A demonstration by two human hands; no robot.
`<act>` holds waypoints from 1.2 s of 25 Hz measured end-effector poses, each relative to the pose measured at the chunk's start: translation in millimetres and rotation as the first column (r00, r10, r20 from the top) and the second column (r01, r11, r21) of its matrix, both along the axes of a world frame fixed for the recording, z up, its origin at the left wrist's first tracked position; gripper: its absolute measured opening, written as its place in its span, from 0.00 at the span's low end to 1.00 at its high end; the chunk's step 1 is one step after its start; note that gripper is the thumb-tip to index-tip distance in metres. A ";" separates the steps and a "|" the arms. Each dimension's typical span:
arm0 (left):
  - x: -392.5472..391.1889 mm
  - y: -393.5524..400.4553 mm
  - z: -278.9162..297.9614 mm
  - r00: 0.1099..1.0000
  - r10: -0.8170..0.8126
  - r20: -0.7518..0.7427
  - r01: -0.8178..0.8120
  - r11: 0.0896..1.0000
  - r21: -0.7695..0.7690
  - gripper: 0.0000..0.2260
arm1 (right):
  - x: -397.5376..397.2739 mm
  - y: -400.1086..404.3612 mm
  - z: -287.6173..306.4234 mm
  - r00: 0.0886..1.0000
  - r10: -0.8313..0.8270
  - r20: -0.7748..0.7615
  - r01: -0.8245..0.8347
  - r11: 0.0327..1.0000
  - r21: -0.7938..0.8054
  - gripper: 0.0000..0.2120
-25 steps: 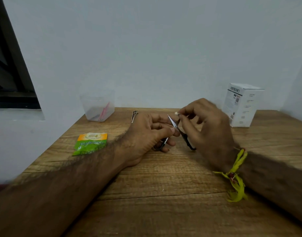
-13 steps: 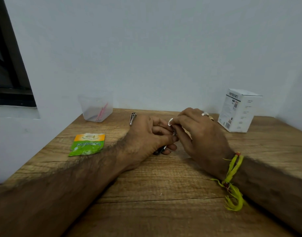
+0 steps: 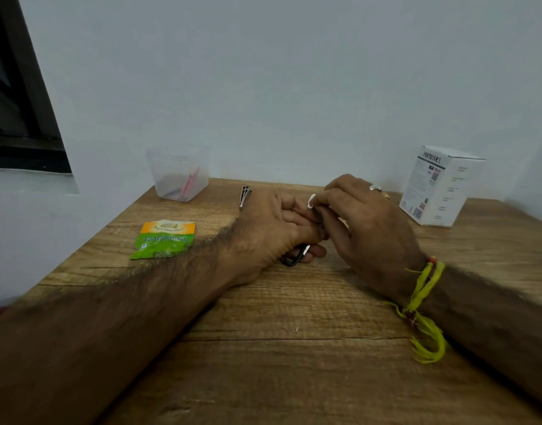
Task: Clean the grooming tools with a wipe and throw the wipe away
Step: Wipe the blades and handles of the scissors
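Between both hands – small scissors (image 3: 295, 256)

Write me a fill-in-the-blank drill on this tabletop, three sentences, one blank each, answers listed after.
1. The left hand grips the small scissors, whose dark handle loop pokes out ____ the fingers.
2. The right hand pinches a white wipe and wears a yellow thread on its ____.
3. The green and orange sachet lies on the wooden table, in front of the clear plastic ____.

Missing words: below; wrist; container
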State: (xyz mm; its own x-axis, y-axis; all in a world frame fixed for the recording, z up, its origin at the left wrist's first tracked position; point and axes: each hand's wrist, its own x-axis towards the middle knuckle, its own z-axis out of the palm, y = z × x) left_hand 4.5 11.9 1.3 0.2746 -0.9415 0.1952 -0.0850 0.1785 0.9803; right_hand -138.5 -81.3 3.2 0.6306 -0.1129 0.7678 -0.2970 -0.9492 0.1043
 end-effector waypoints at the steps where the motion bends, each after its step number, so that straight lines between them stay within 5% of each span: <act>1: -0.7 0.2 0.2 1.000 -0.006 0.003 0.006 1.000 0.005 0.08 | -0.5 0.3 0.1 1.000 -0.005 -0.006 0.005 1.000 -0.007 0.08; 22: 1.0 -2.3 -1.6 0.998 0.044 -0.053 -0.046 0.999 -0.029 0.16 | -5.0 -0.9 2.1 0.993 -0.025 -0.113 0.020 0.999 -0.049 0.05; 30: 3.9 -4.9 -4.3 0.997 0.048 -0.055 -0.050 0.998 -0.045 0.17 | -11.6 -7.0 4.5 0.991 -0.018 -0.135 -0.006 0.984 -0.176 0.05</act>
